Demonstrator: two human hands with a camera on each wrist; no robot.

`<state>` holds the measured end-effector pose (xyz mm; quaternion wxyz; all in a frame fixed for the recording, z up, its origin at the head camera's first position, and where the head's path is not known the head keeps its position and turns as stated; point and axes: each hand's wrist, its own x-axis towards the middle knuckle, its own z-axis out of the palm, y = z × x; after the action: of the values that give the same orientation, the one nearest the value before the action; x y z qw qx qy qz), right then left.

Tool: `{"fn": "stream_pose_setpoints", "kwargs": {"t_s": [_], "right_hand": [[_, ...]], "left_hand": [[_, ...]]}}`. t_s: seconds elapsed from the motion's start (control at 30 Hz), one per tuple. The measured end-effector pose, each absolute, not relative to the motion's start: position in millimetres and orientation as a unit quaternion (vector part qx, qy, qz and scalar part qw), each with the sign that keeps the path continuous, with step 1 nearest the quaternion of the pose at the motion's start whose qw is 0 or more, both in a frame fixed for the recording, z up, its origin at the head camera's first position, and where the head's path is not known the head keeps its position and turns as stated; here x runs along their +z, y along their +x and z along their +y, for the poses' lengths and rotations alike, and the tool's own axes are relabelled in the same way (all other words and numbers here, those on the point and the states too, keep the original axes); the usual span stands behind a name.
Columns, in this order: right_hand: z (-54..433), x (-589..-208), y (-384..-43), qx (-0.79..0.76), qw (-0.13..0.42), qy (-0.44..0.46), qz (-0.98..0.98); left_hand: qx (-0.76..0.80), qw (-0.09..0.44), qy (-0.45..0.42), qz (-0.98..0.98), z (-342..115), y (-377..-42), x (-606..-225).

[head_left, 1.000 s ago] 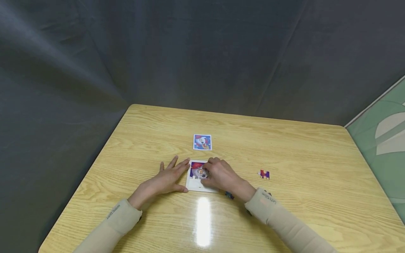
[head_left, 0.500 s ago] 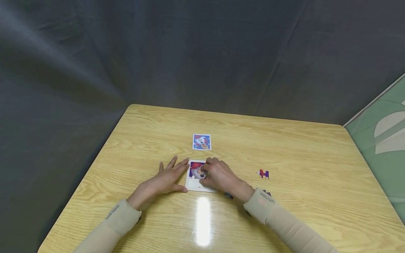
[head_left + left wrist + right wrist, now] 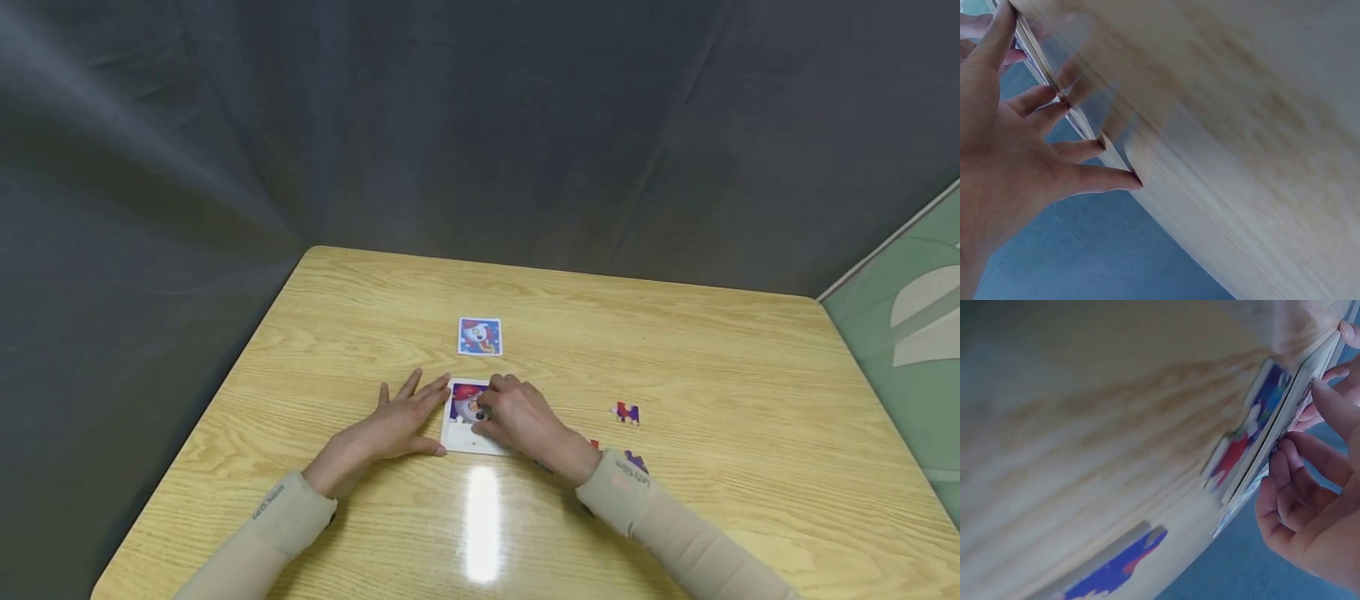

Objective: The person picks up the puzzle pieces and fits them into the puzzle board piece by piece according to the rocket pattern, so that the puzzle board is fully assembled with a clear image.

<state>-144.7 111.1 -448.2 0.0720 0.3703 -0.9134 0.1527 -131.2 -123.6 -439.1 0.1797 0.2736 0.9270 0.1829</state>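
A white puzzle tray (image 3: 459, 439) lies flat on the table, its upper part filled with joined pieces (image 3: 465, 405) showing a white character in a red hat; its lower part is bare white. My left hand (image 3: 397, 423) is spread out, index finger and thumb against the tray's left edge. Over the tray's right side, my right hand (image 3: 525, 418) has thumb and index finger pinching at a puzzle piece, which the hand largely hides. The right wrist view shows the thumb and curled fingers (image 3: 1291, 478) right at the tray.
A small picture card (image 3: 480, 336) lies behind the tray. To the right are loose puzzle pieces: a red and purple one (image 3: 626, 412), a dark purple one (image 3: 636, 461), and others partly under the right forearm. Dark cloth (image 3: 480, 133) hangs behind the wooden table (image 3: 712, 358).
My right thumb and fingers shift slightly leftward over the tray, and the right forearm uncovers a bit more of the loose pieces. The left hand stays still.
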Motion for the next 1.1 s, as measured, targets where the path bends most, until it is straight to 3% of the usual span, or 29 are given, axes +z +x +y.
{"fn": "stream_pose_setpoints", "kwargs": {"t_s": [0.4, 0.7, 1.0, 1.1], "right_hand": [[137.3, -443.9, -143.7, 0.208, 0.093, 0.361, -0.904], [188.4, -445.5, -145.1, 0.196, 0.119, 0.278, -0.933], [230.5, -436.0, -140.0, 0.182, -0.013, 0.203, -0.962], [238.4, -433.3, -139.4, 0.173, -0.026, 0.196, -0.965]], "left_hand": [[0.179, 0.180, 0.274, 0.928, -124.5, -131.5, -441.1], [0.175, 0.179, 0.273, 0.929, -124.9, -131.8, -441.6], [0.181, 0.184, 0.270, 0.928, -124.2, -131.3, -439.6], [0.181, 0.183, 0.270, 0.928, -123.9, -131.3, -439.3]]}}
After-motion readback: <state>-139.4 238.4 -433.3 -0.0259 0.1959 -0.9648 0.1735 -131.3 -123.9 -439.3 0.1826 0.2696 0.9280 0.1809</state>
